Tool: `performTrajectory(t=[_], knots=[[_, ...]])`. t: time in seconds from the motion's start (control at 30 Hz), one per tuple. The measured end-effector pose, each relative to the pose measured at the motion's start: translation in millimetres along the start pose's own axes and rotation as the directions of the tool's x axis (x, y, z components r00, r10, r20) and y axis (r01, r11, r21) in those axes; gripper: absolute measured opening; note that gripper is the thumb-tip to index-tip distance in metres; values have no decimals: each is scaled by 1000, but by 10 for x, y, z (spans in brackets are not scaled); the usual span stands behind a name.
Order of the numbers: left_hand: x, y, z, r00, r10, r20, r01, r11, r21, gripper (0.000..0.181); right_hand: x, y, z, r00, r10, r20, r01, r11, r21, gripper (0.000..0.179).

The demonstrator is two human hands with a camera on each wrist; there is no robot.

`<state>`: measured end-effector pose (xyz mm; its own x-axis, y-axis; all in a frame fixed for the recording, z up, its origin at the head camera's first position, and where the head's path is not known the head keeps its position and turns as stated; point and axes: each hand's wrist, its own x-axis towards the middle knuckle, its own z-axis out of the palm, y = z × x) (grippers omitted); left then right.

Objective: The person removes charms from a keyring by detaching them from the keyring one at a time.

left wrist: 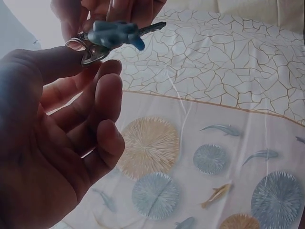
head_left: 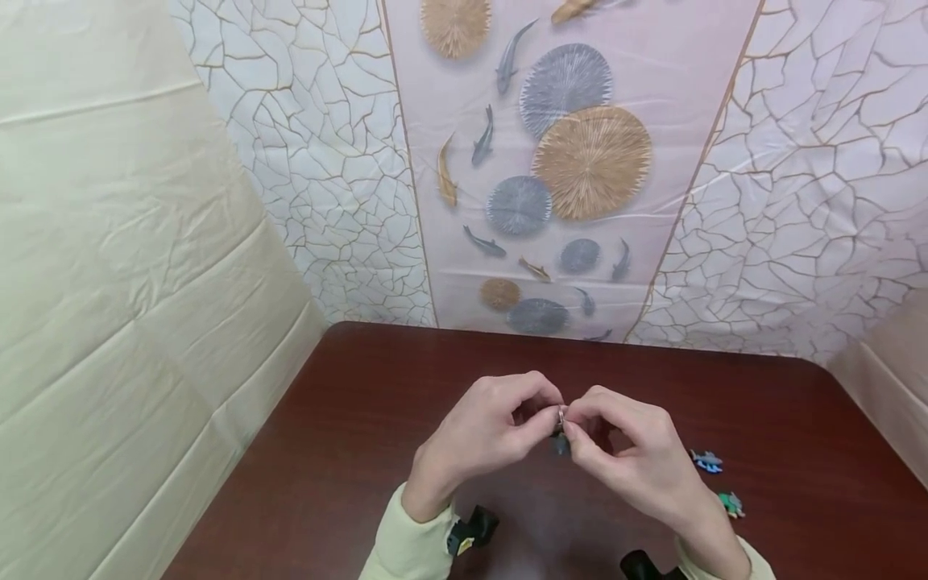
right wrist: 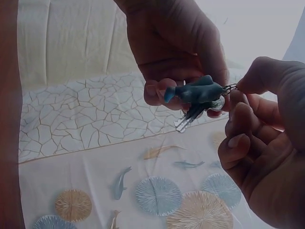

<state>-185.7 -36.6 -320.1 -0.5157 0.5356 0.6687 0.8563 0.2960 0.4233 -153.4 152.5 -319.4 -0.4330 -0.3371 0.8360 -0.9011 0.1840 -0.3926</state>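
My left hand (head_left: 493, 427) and right hand (head_left: 638, 451) meet fingertip to fingertip above the table. Between them is a small metal key ring (head_left: 561, 416), pinched by thumb and fingers from both sides. A blue-grey animal-shaped charm (left wrist: 112, 34) hangs at it, joined by a short metal chain (right wrist: 230, 88) that reaches my right thumb tip in the right wrist view. Beside the charm a metal key (right wrist: 188, 119) sticks out with its toothed end bare. In the left wrist view my left thumb lies against the ring, and its other fingers are bent below.
To the right of my right hand, a small blue-grey charm (head_left: 706, 461) and a green and grey one (head_left: 731, 505) lie on the dark red-brown table (head_left: 348, 419). A patterned cloth (head_left: 362, 161) hangs behind its far edge, and pale cloth (head_left: 145, 242) at the left.
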Motion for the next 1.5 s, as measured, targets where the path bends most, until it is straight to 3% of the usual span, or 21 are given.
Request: performTrajectory(t=[0.3,0.5,0.63,0.9,1.2,1.33,1.5], knots=[[-15,33,18,1000,-5,-14,6,998,64,14,-39,23,8,999,34,24,-35,999,36,37],[-25,43,21,997,-71,-18,71,997,20,15,-48,31,12,999,45,26,-45,999,16,37],[-22,39,21,997,-78,-10,78,997,1,15,-45,28,3,999,45,18,-45,999,-1,37],[-11,34,15,1000,-4,11,3,998,62,13,-39,8,-35,999,28,16,-28,1000,2,36],[4,23,11,995,94,30,-95,995,18,10,-27,-23,-72,999,20,36,-21,999,35,37],[7,27,14,994,107,6,-108,993,47,9,-25,-18,-74,999,18,30,-18,999,27,37],[-6,40,18,996,82,-15,-80,992,102,11,-37,-6,-62,999,31,31,-32,999,31,37]])
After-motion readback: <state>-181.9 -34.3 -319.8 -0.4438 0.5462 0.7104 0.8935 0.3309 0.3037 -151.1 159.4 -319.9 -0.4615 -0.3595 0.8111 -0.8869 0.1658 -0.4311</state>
